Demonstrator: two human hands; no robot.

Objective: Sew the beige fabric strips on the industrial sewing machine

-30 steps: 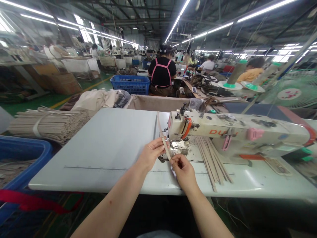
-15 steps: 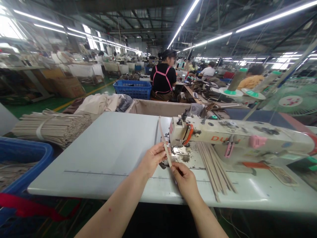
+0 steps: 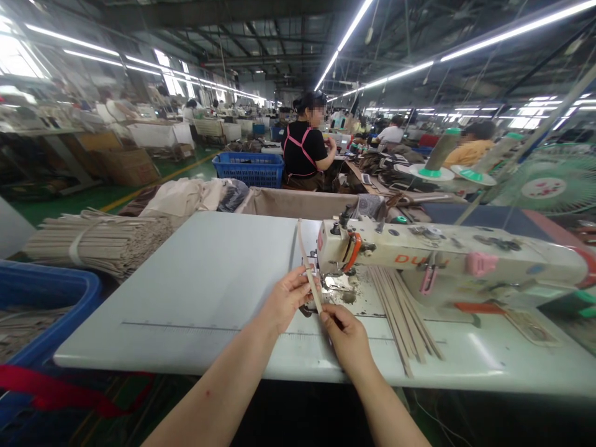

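Head view: two bare hands at a pale bench [image 3: 186,273] in a large sewing workshop.
Beige strip [image 3: 313,290]: long and narrow, held just left of the sewing head; its near end is at the right hand, its far part curves away past the left hand.
Left hand [image 3: 284,302]: thumb and fingers nearly together at the tips, holding the strip partway along.
Right hand [image 3: 347,332]: thumb and forefinger pinched on the strip's near end, other fingers curled in.
Sewing machine [image 3: 447,254]: white, orange lettering, a pink clip on its side.
Loose strips [image 3: 403,320]: several, fanned out under the machine's arm, right of the right hand.
Tied bundle [image 3: 116,242]: many beige strips in a white band, beyond the bench's left side.
Blue basket [image 3: 86,282]: left of the bench, beige pieces inside.
Co-worker [image 3: 300,149]: ahead, black top with pink straps, near another blue basket [image 3: 249,156].
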